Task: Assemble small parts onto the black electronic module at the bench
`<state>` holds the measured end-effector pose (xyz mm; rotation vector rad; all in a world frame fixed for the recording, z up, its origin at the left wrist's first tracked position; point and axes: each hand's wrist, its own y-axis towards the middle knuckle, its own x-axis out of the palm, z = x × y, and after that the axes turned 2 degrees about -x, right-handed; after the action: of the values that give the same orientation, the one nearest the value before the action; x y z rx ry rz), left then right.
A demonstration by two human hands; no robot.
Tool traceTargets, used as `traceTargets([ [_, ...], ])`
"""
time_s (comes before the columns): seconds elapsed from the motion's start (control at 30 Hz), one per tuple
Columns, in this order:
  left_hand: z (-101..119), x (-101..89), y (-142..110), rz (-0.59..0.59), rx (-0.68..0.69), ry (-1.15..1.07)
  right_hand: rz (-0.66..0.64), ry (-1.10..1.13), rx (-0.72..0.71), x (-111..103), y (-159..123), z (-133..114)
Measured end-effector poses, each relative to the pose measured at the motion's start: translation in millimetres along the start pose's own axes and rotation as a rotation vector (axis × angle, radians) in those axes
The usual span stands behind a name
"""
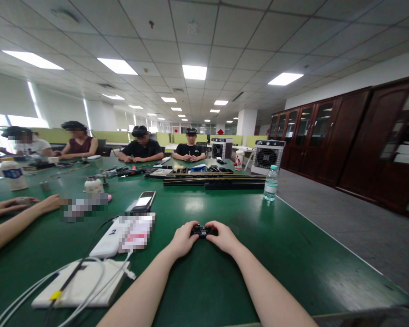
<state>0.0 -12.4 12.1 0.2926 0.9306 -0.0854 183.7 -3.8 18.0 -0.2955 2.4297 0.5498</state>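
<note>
Two hands, left [185, 239] and right [224, 236], pinch a black object [202, 231], bottle [271, 183] beyond, white power bank [105, 238] leftward.

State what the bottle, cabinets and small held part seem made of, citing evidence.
Bottle: likely glossy plastic; see-through with highlights.
Cabinets: probably varnished wood or veneer; dark reddish-brown with a sheen.
Held part: plastic or metal, finish unclear; just black with grey patches.

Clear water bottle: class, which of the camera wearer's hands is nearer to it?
Right. The right hand is left of the bottle; the left hand is farther left, across the small black object.
</note>
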Motion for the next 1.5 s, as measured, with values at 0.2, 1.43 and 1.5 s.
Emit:
traceTargets([
  [0.2,-3.6,2.6,1.0,0.013,-0.007,-0.033,0.001,-0.019,0.001,0.2,0.2,0.7],
  [1.43,-7.1,6.1,3.0,0.048,-0.003,-0.038,-0.013,-0.030,0.007,0.7,1.1,2.7],
  [1.5,-7.0,6.3,2.9,0.051,-0.010,-0.039,-0.008,-0.027,0.008,1.1,1.2,3.1],
])
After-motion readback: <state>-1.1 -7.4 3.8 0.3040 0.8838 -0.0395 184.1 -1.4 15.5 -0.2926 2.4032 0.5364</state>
